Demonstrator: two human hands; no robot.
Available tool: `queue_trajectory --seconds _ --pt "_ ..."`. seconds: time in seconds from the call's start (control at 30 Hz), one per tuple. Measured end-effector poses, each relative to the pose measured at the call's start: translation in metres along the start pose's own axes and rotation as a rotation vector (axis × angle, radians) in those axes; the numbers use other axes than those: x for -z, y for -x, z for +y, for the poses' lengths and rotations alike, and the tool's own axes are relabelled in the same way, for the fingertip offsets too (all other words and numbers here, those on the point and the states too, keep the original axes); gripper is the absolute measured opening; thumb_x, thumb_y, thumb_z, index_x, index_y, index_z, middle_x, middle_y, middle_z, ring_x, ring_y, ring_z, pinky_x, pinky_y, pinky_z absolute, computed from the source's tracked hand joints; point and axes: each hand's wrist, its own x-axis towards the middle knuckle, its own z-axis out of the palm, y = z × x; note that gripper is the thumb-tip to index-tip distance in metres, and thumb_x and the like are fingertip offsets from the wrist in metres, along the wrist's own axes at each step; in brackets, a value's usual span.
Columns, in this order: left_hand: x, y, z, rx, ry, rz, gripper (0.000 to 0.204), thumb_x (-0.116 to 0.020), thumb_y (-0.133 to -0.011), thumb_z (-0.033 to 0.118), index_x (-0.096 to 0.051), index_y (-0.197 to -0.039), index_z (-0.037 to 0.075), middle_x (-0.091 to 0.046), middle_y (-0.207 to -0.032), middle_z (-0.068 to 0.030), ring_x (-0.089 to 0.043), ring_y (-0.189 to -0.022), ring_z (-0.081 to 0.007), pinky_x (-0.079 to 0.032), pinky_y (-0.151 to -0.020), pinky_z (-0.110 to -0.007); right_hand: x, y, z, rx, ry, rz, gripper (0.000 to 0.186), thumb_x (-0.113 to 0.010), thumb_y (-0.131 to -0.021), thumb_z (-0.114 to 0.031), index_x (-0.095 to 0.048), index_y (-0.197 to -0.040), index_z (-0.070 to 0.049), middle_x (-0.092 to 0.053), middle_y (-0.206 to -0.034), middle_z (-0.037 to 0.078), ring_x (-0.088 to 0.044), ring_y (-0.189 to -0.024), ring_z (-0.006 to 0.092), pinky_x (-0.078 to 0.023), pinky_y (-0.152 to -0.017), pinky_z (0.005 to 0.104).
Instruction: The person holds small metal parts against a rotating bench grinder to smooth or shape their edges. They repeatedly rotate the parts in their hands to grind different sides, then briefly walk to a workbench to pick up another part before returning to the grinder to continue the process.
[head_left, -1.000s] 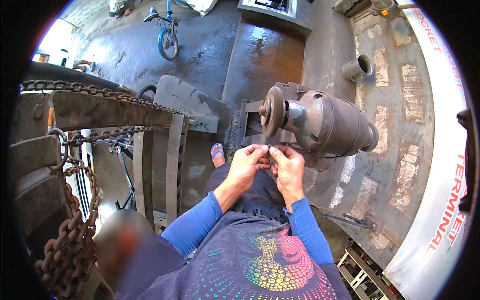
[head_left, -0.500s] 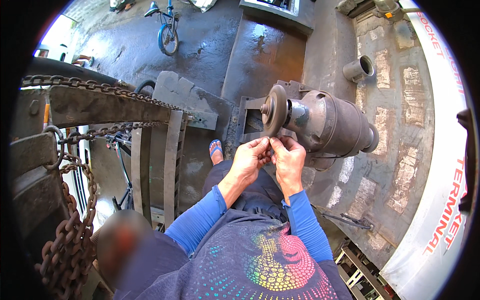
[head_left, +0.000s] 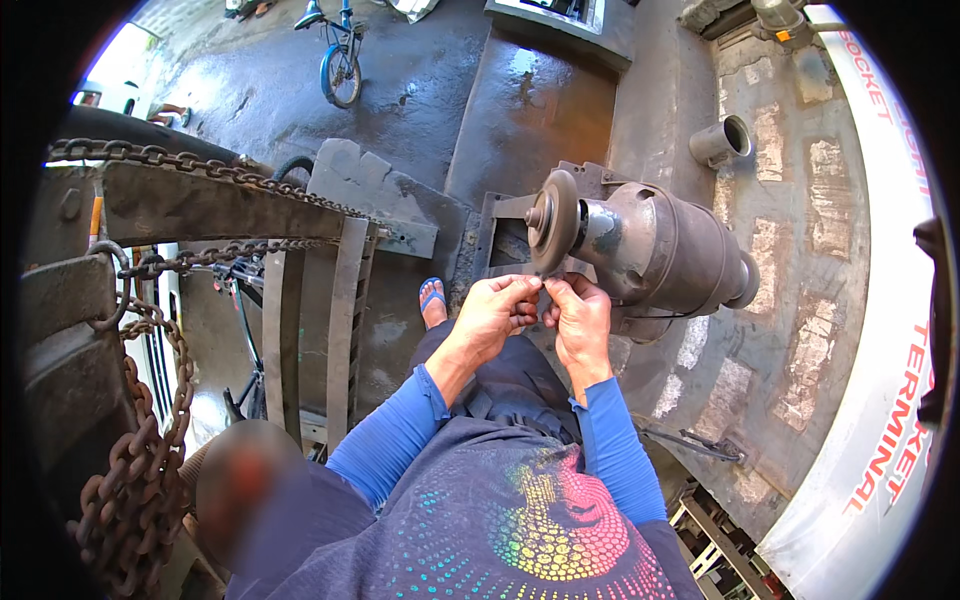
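Observation:
A bench grinder with a dusty cylindrical body [head_left: 660, 245] and a round wheel [head_left: 556, 225] on its left end sits ahead of me. Just below the wheel's lower rim, my left hand [head_left: 495, 320] and my right hand [head_left: 578, 325] meet at the fingertips, both pinched on something tiny that I cannot make out. Whether it touches the wheel is unclear. Behind the grinder lies a dark metal frame [head_left: 492, 228].
Rusty chains [head_left: 140, 480] hang over steel beams [head_left: 220, 205] on my left. A blue bicycle [head_left: 342, 70] stands at the back, near a person's feet [head_left: 178, 113]. A short metal pipe [head_left: 720, 142] and a white banner [head_left: 870, 420] are on the right. A blurred shape [head_left: 240, 480] fills the lower left.
Both hands have moved a little upward toward the wheel's lower rim since a second ago. They still pinch together at the fingertips.

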Motion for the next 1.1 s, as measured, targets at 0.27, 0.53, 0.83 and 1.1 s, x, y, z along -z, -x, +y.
queue_trajectory --seconds 0.27,0.53,0.83,1.1 --pt "-0.004 -0.006 -0.01 0.002 0.122 0.009 0.015 -0.069 -0.097 0.02 -0.068 -0.097 0.005 -0.062 -0.079 0.0023 -0.058 -0.067 -0.0081 -0.053 -0.064 -0.027 -0.007 0.002 0.002 0.123 0.025 0.067 0.009 -0.071 -0.091 -0.007 -0.068 -0.093 0.002 -0.06 -0.068 0.001 -0.05 -0.052 0.0079 -0.041 -0.049 0.0254" --pt "0.012 -0.007 0.005 -0.117 -0.35 -0.12 0.011 -0.068 -0.092 0.013 -0.068 -0.092 0.002 -0.066 -0.084 -0.0012 -0.06 -0.075 -0.0087 -0.05 -0.069 -0.025 0.02 0.009 0.003 -0.079 -0.048 -0.184 0.011 -0.069 -0.092 -0.006 -0.066 -0.099 0.001 -0.06 -0.072 0.001 -0.053 -0.057 0.0093 -0.046 -0.054 0.0277" --pt "0.009 -0.007 -0.004 -0.065 -0.05 -0.04 0.016 -0.07 -0.096 0.018 -0.069 -0.099 0.002 -0.064 -0.081 0.0007 -0.058 -0.07 -0.007 -0.052 -0.065 -0.024 0.014 -0.005 0.006 0.023 0.007 -0.107 0.007 -0.071 -0.091 -0.007 -0.067 -0.094 -0.001 -0.062 -0.073 0.001 -0.051 -0.056 0.0072 -0.044 -0.053 0.0273" --pt "-0.001 -0.007 -0.01 -0.026 0.132 -0.019 0.016 -0.068 -0.097 0.019 -0.07 -0.101 0.003 -0.061 -0.076 0.0029 -0.056 -0.065 -0.0067 -0.051 -0.062 -0.024 0.007 -0.002 0.005 0.105 -0.016 -0.062 0.009 -0.073 -0.091 -0.006 -0.069 -0.095 0.0 -0.064 -0.074 0.0 -0.053 -0.058 0.0074 -0.043 -0.054 0.025"
